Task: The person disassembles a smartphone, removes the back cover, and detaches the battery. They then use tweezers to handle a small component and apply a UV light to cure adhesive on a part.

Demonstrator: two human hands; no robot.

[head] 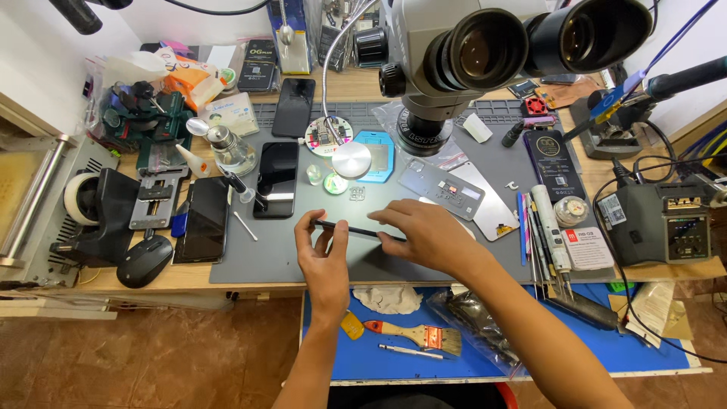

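I hold a thin black phone edge-on over the grey work mat, near the middle of the tabletop. My left hand pinches its left end between thumb and fingertips; my right hand closes over the right end. I judge that light, even pressure at both ends will keep the slim body from flexing or slipping. Just beyond lie a small clear part and a metal plate, and the microscope hangs overhead. Two dark phones lie to the left, tools to the right.
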